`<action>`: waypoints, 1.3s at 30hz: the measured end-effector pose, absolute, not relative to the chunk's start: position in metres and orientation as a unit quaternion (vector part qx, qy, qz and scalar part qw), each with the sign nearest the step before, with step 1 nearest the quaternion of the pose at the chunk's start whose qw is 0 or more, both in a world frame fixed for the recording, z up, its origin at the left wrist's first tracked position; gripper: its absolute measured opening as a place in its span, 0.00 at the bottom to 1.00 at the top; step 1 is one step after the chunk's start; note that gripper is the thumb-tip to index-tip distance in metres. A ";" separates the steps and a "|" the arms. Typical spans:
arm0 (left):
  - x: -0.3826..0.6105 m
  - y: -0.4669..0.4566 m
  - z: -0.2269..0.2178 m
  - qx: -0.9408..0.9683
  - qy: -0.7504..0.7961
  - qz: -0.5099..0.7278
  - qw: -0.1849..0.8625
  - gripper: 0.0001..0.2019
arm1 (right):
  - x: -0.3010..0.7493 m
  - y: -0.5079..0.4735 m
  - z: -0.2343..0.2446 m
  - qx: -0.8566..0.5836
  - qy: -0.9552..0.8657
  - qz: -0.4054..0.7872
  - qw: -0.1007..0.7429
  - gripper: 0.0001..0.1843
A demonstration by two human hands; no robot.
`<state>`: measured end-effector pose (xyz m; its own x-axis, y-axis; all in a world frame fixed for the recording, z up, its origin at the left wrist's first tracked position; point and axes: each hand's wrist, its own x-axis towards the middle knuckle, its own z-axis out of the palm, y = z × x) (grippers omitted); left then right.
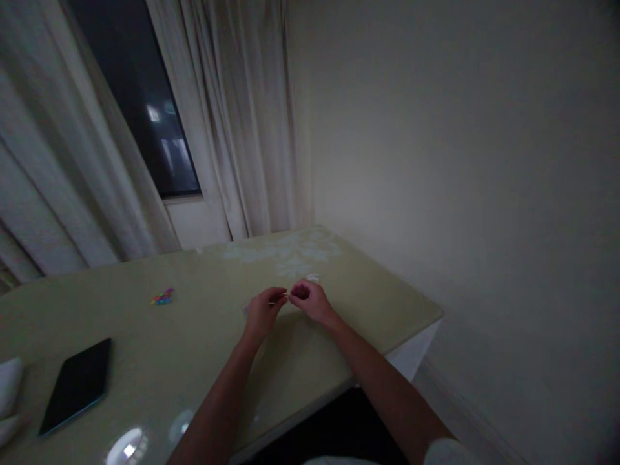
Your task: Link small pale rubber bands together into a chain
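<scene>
My left hand [264, 312] and my right hand [314, 302] meet fingertip to fingertip just above the table, both closed in a pinch. A thin pale stick-like piece [272, 303] passes through the left fingers. Its pale end shows between the two hands, where the right fingertips close on it; its exact kind is too small to tell. Just beyond my right hand lie small white pieces [314, 278]. Something small and pinkish [247, 309] is partly hidden beside my left hand.
On the glossy greenish table [203, 349] sits a cluster of small bright-coloured pieces [163, 297]. A black tablet [77, 384] lies at the left, near a white object [8, 387] cut off by the frame. A wall [460, 194] borders the right side; curtains [247, 129] hang behind.
</scene>
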<state>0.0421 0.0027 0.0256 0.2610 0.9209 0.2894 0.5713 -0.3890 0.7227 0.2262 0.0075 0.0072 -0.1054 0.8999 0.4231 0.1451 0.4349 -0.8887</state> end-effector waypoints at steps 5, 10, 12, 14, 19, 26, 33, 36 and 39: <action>0.041 0.001 0.026 0.761 0.493 0.351 0.231 0.11 | 0.225 0.005 0.010 -0.381 -0.666 0.363 0.529 0.15; 0.042 -0.001 0.029 0.762 0.501 0.356 0.202 0.11 | 0.225 0.003 0.012 -0.381 -0.670 0.367 0.521 0.13; 0.036 0.002 0.033 0.756 0.511 0.364 0.188 0.11 | 0.225 0.003 0.012 -0.387 -0.671 0.364 0.516 0.12; 0.023 0.007 0.037 0.739 0.534 0.376 0.168 0.12 | 0.225 0.003 0.011 -0.401 -0.670 0.357 0.513 0.13; -0.017 0.017 0.041 0.695 0.612 0.363 0.102 0.13 | 0.228 0.008 0.007 -0.448 -0.664 0.316 0.507 0.08; -0.019 0.014 0.035 0.754 0.601 0.258 0.063 0.13 | 0.237 0.016 0.006 -0.524 -0.644 0.206 0.518 0.07; -0.013 0.018 0.032 0.777 0.593 0.207 0.050 0.15 | 0.250 0.025 0.003 -0.592 -0.626 0.084 0.500 0.14; -0.012 0.021 0.029 0.776 0.592 0.210 0.060 0.15 | 0.253 0.030 0.003 -0.621 -0.624 0.056 0.471 0.18; -0.015 0.026 0.028 0.774 0.587 0.223 0.081 0.15 | 0.250 0.037 0.003 -0.647 -0.626 0.045 0.434 0.24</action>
<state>-0.0153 0.0255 0.0283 0.2122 0.9449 0.2494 0.8723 -0.2982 0.3876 0.2504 0.0366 0.0033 0.2133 0.8483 0.4847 0.7698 0.1596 -0.6181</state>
